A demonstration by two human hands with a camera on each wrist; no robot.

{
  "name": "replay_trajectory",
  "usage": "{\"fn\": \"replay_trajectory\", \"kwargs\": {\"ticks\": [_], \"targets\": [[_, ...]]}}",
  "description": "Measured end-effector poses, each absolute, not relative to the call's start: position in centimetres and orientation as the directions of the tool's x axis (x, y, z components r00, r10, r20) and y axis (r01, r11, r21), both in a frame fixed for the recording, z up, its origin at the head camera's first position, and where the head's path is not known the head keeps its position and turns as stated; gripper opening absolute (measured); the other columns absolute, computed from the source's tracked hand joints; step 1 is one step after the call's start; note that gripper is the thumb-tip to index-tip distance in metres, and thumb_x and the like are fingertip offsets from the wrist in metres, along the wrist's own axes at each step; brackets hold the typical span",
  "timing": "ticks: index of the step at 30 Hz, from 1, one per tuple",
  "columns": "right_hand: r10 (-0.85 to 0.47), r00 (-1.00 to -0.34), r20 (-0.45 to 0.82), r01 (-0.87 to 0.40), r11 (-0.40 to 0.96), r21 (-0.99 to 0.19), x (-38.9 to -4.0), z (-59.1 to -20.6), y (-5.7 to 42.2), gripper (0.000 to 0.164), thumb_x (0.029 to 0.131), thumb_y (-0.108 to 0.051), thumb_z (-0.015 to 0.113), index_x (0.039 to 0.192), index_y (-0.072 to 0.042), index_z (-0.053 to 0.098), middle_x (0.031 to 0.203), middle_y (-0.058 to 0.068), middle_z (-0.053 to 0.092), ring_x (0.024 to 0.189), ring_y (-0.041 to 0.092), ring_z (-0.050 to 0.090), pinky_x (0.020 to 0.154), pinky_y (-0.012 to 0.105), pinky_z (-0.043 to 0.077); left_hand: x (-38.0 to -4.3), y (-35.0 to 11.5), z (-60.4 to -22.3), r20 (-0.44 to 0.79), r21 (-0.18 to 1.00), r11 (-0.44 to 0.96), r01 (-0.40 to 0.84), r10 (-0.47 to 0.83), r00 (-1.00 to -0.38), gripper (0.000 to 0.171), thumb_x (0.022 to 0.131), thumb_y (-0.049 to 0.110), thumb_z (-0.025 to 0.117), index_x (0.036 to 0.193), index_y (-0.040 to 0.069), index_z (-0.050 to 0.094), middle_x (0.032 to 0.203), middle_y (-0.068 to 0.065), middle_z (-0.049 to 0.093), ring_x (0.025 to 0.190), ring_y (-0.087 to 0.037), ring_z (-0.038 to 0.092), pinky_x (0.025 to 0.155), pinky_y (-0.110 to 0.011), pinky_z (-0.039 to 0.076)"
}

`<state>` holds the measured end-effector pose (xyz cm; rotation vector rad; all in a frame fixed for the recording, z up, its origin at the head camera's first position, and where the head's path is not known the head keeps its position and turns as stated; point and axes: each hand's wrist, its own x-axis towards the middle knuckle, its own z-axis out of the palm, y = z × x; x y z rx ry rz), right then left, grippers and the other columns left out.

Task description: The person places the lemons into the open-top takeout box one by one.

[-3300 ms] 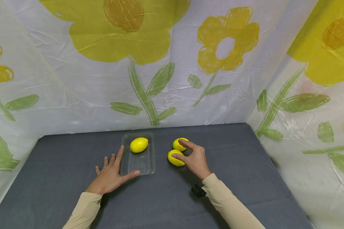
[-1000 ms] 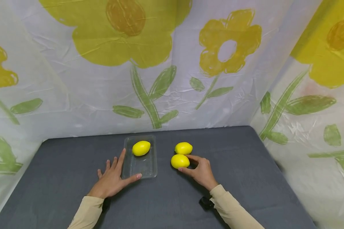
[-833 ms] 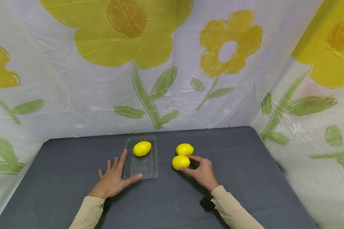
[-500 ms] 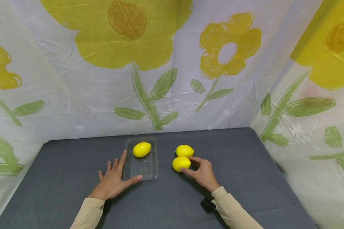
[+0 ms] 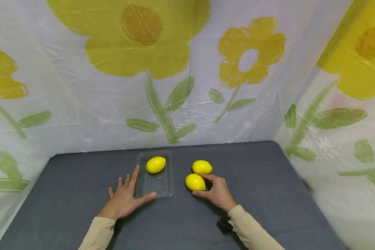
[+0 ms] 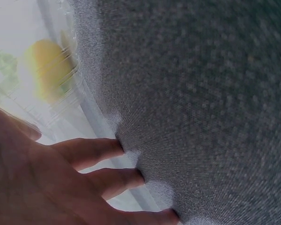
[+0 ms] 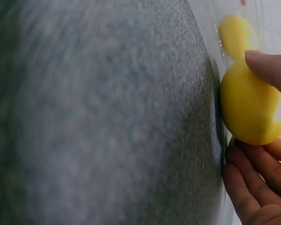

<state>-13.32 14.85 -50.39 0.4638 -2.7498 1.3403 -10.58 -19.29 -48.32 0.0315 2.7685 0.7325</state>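
Lemon [image 5: 194,182] right of the tray [image 5: 157,184] has just turned a bit in the pinching right fingers [image 5: 202,193], so seems caught, while spread left fingers [image 5: 134,178] touch the tray.

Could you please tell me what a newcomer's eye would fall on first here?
Most likely the large yellow flower on the white backdrop. Then, below it, the bright lemon in the clear plastic tray by the left hand. To the tray's right, the right hand holds the nearer lemon, with the farther lemon just behind it.
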Motion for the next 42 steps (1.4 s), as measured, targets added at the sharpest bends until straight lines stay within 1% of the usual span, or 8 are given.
{"fn": "replay_trajectory", "kwargs": {"ticks": [5, 9, 15, 18, 22, 30, 36, 42], "targets": [[-0.213, -0.958, 0.193, -0.281, 0.539, -0.794, -13.2, -50.4, 14.7, 0.059, 0.074, -0.027, 0.094, 0.125, -0.006, 0.072, 0.119, 0.005, 0.072, 0.104, 0.02, 0.069, 0.09, 0.041, 0.055, -10.6, -19.3, -48.4, -0.232, 0.498, 0.866, -0.03, 0.1, -0.968, 0.12, 0.083, 0.083, 0.055, 0.163, 0.026, -0.014, 0.159, -0.041, 0.009, 0.142, -0.067, -0.001, 0.095, -0.089, -0.002], [-0.184, -0.96, 0.211, -0.277, 0.499, -0.821, -12.9, -50.1, 14.6, 0.057, 0.073, -0.025, 0.094, 0.123, -0.006, 0.073, 0.117, 0.005, 0.073, 0.1, 0.019, 0.069, 0.086, 0.038, 0.057, -10.5, -19.4, -48.3, -0.212, 0.5, 0.866, -0.017, 0.103, -0.972, 0.12, 0.083, 0.084, 0.055, 0.163, 0.025, -0.014, 0.158, -0.041, 0.01, 0.142, -0.067, 0.0, 0.095, -0.089, -0.002], [-0.165, -0.957, 0.24, -0.29, 0.47, -0.833, -12.6, -48.9, 14.1, 0.059, 0.074, -0.029, 0.093, 0.124, -0.006, 0.072, 0.118, 0.005, 0.072, 0.1, 0.019, 0.07, 0.085, 0.037, 0.057, -10.4, -19.4, -48.5, -0.22, 0.498, 0.867, -0.027, 0.096, -0.971, 0.122, 0.081, 0.085, 0.054, 0.163, 0.026, -0.014, 0.159, -0.041, 0.01, 0.142, -0.066, -0.001, 0.095, -0.089, -0.002], [-0.178, -0.952, 0.249, -0.302, 0.422, -0.855, -12.8, -47.8, 13.6, 0.058, 0.075, -0.028, 0.093, 0.125, -0.009, 0.072, 0.119, 0.004, 0.072, 0.096, 0.018, 0.07, 0.083, 0.042, 0.058, -10.4, -19.4, -48.5, -0.217, 0.493, 0.87, -0.028, 0.091, -0.972, 0.122, 0.081, 0.085, 0.055, 0.163, 0.026, -0.014, 0.159, -0.041, 0.01, 0.142, -0.067, 0.0, 0.096, -0.089, -0.002], [-0.203, -0.948, 0.246, -0.307, 0.371, -0.877, -13.4, -46.6, 12.5, 0.054, 0.076, -0.026, 0.092, 0.124, -0.012, 0.073, 0.117, 0.003, 0.072, 0.097, 0.018, 0.069, 0.085, 0.046, 0.058, -10.5, -19.4, -48.6, -0.21, 0.491, 0.871, -0.025, 0.091, -0.974, 0.122, 0.081, 0.085, 0.055, 0.163, 0.025, -0.013, 0.158, -0.041, 0.01, 0.142, -0.067, 0.0, 0.096, -0.089, -0.002], [-0.273, -0.941, 0.2, -0.29, 0.346, -0.892, -14.4, -45.8, 9.9, 0.058, 0.079, -0.026, 0.09, 0.128, -0.004, 0.069, 0.12, 0.009, 0.07, 0.105, 0.024, 0.068, 0.091, 0.046, 0.056, -10.6, -19.3, -48.7, -0.216, 0.485, 0.874, -0.035, 0.081, -0.973, 0.123, 0.081, 0.086, 0.054, 0.163, 0.024, -0.014, 0.158, -0.042, 0.01, 0.142, -0.067, 0.001, 0.096, -0.089, -0.002], [-0.344, -0.922, 0.179, -0.31, 0.375, -0.874, -15.4, -45.7, 8.2, 0.058, 0.082, -0.029, 0.088, 0.131, -0.005, 0.068, 0.124, 0.009, 0.07, 0.108, 0.025, 0.068, 0.09, 0.041, 0.056, -10.6, -19.3, -48.7, -0.229, 0.484, 0.874, -0.044, 0.078, -0.97, 0.123, 0.081, 0.086, 0.054, 0.163, 0.025, -0.014, 0.158, -0.042, 0.01, 0.142, -0.067, 0.0, 0.096, -0.088, -0.002], [-0.366, -0.914, 0.172, -0.327, 0.417, -0.848, -16.3, -45.7, 7.1, 0.061, 0.082, -0.031, 0.088, 0.133, -0.005, 0.067, 0.127, 0.01, 0.069, 0.111, 0.027, 0.068, 0.096, 0.048, 0.053, -10.6, -19.3, -48.7, -0.221, 0.491, 0.871, -0.032, 0.089, -0.971, 0.121, 0.083, 0.083, 0.055, 0.163, 0.025, -0.013, 0.158, -0.041, 0.01, 0.141, -0.068, 0.0, 0.095, -0.089, -0.003]]}}
